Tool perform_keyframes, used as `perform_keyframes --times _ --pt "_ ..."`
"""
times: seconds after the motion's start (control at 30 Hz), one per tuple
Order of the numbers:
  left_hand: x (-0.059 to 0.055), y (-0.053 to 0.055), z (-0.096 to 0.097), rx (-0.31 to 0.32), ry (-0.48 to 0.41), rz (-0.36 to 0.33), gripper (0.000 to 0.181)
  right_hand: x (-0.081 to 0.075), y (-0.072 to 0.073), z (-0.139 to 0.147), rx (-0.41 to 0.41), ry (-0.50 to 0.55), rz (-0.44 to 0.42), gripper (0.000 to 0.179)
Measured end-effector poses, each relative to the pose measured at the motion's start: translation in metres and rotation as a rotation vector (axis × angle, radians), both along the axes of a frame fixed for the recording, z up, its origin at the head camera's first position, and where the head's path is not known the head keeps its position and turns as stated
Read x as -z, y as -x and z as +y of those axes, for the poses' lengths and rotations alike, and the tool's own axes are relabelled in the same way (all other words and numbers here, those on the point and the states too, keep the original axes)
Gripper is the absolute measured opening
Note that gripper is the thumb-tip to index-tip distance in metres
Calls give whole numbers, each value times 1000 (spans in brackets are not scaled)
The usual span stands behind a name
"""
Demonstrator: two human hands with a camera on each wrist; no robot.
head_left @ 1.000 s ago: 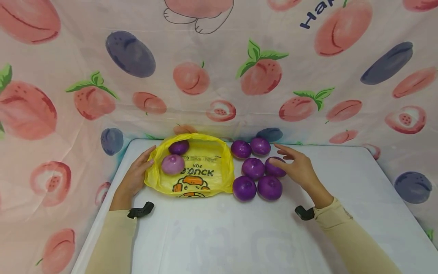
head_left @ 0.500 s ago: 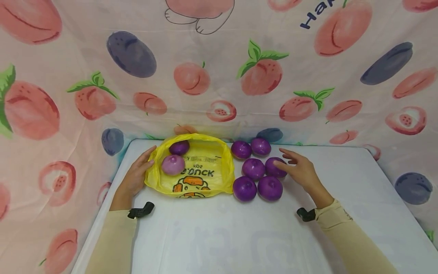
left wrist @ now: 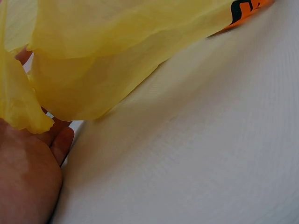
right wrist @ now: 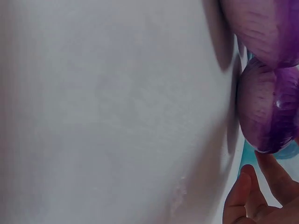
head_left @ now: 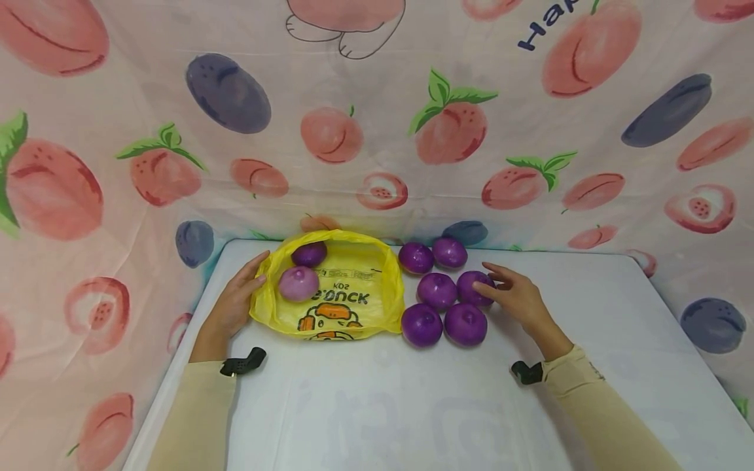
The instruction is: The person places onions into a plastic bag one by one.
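Where the white worktop [head_left: 330, 412] comes closest, two tan sleeves [head_left: 197, 418] reach forward, each with a black device [head_left: 243, 362] at the wrist. Past them come the hands. The left hand [head_left: 233, 303] is at the left rim of a yellow bag [head_left: 389, 281], thumb and fingers against the plastic; the left wrist view shows the film draped over part of the hand, so whether it pinches cannot be told. The right hand [head_left: 521, 297] lightly grasps the right-hand onion [head_left: 467, 285] of a middle pair, thumb across its side. The right wrist view adds what the head view conceals: a fingertip meeting that onion, with another fingertip bent apart from it, and pale flanks on the purple skin. Only the head view gives the full layout: six purple onions [head_left: 421, 325] in three pairs, front, middle and back, just right of the bag. Inside the bag, towards its left, sit a paler onion [head_left: 298, 284] and, behind it, a darker onion [head_left: 309, 254], beside an upside-down duck print [head_left: 331, 310]. Farthest back hangs a pink cloth [head_left: 253, 26] patterned with peaches.
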State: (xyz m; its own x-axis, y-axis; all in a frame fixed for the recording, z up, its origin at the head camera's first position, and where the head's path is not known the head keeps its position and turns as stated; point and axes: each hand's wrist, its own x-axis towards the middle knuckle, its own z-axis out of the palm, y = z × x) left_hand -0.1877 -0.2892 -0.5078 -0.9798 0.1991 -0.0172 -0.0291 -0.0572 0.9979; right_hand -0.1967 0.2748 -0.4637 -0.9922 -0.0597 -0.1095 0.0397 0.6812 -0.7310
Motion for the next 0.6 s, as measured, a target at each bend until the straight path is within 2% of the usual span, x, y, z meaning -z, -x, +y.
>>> perform_keyframes --times 0.23,0.6 --pt "-1 0 0 4 -3 0 58 7 -2 0 0 24 -20 77" --pt "-2 -1 1 -2 -11 -19 59 7 -5 -3 1 22 -68 80"
